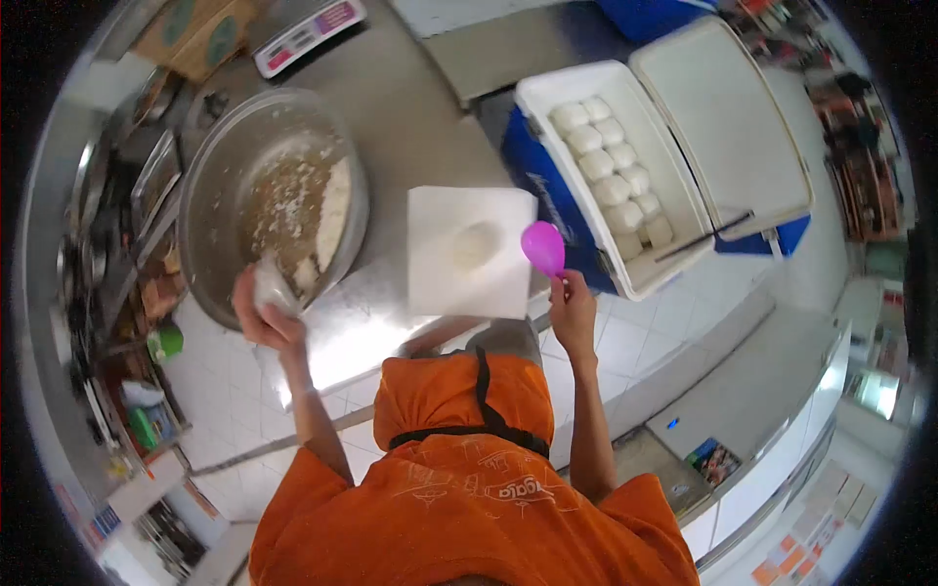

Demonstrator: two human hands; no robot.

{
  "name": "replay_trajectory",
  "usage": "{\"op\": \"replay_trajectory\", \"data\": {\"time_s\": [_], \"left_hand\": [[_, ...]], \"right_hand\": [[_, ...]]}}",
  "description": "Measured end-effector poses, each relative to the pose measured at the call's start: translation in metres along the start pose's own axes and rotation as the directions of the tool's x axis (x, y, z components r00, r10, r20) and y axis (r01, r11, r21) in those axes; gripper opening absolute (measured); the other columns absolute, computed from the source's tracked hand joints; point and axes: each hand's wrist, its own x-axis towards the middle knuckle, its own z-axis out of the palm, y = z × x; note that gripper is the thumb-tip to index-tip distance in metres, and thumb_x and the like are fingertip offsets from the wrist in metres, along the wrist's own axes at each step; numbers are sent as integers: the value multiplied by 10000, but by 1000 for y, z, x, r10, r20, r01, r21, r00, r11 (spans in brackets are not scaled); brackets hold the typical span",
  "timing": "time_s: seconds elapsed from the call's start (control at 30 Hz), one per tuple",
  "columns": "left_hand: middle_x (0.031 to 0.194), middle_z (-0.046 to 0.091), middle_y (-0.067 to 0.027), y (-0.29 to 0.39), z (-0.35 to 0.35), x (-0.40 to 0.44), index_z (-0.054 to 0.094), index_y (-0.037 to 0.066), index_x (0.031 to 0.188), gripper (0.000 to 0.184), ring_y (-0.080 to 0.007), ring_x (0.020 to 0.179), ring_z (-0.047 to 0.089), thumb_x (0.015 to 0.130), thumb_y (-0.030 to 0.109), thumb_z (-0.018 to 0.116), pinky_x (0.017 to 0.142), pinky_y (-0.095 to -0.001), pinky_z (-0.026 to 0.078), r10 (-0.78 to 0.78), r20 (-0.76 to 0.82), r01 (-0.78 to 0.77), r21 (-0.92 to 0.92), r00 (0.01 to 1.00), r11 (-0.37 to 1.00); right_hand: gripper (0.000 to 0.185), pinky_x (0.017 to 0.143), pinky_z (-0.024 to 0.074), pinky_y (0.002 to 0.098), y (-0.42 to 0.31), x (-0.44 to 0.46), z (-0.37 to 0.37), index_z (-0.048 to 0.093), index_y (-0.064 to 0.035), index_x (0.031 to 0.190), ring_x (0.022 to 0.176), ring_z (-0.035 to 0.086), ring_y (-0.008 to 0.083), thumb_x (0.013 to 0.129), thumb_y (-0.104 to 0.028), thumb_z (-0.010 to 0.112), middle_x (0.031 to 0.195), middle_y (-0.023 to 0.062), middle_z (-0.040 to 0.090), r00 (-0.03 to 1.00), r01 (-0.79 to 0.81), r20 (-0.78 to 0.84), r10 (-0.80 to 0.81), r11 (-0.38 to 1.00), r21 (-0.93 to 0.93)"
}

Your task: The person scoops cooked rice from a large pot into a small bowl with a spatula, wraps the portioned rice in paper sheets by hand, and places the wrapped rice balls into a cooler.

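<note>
My left hand [262, 314] is closed around a white lump [275, 289] at the near rim of a large metal bowl [360, 210]. Whether the lump is dough or something wrapped in plastic, I cannot tell. Crumbly white material [333, 215] lines the bowl's right inner side, with scattered white bits across its bottom. My right hand [573, 305] grips a bright pink spoon [543, 247] by its handle, bowl end away from me. The spoon is beside the right edge of a square white sheet [435, 288], which has a pale round patch [476, 245] in its middle.
To the right, an open blue and white cooler [640, 93] holds several white balls [608, 161]; its lid [728, 117] leans back to the right. A white and pink device [311, 37] and a cardboard box [195, 34] are on the metal table [391, 107] at the back left.
</note>
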Motion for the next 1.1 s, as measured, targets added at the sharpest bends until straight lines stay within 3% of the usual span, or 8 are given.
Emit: {"op": "replay_trajectory", "data": {"time_s": [0.07,0.2,0.27,0.4,0.5,0.6,0.7,1.1], "left_hand": [[1115,680,-202,-59,-42,1,634,-57,1172,413,-311,1011,660,1015,291,476,918,-405,494,-332,29,323,168,943,931],[1032,714,-175,-86,-57,-15,679,12,1127,348,-289,966,683,1001,291,513,849,-376,508,-529,54,481,343,847,807],[1020,712,-188,-86,-52,-24,685,31,1116,317,-326,944,687,987,279,535,836,-388,511,-524,18,503,255,851,826],[1016,696,-185,-67,-48,-14,678,18,1076,257,-362,927,680,959,225,580,821,-404,516,-516,-60,516,208,855,831],[1014,692,-188,-62,-45,-10,672,1,1080,264,-350,925,681,954,220,594,813,-391,521,-531,-100,540,175,841,823],[1022,694,-184,-67,-47,-11,663,3,1096,276,-344,913,692,951,227,591,796,-381,536,-548,-120,561,177,828,809],[1020,690,-182,-67,-48,-10,650,18,1101,247,-353,880,693,935,188,583,759,-381,546,-535,-130,551,170,835,817],[1048,689,-196,-79,-50,-14,676,36,1067,311,-375,844,701,864,264,618,716,-411,574,-570,-122,583,188,812,791]], "right_hand": [[116,621,500,450,-84,26,24,621,-63,1028,699,666,376,977,-148,560,781,179,666,993,99,69,-94,993,-70],[141,634,528,481,-214,55,113,608,-58,1053,712,682,378,934,-122,567,804,185,682,804,578,276,-526,800,-159],[188,624,543,467,-259,70,169,625,-57,1061,718,699,358,885,-110,584,794,182,693,640,768,336,-691,578,-275],[165,642,570,431,-301,136,275,730,-68,907,770,733,306,869,-105,573,805,166,721,587,782,518,-623,269,-562],[225,700,583,440,-277,171,324,725,-47,1010,776,741,288,879,-116,555,870,156,739,595,795,696,-402,165,-584],[220,690,578,434,-283,126,318,753,-57,869,795,734,312,898,-123,546,832,184,725,564,821,710,-421,193,-537],[228,738,580,455,-295,108,303,737,-30,901,835,731,327,901,-122,528,873,203,722,630,772,710,-314,346,-533],[272,756,571,512,-287,60,297,656,10,1071,829,709,396,895,-119,493,887,232,704,485,867,859,-164,221,-447]]}}
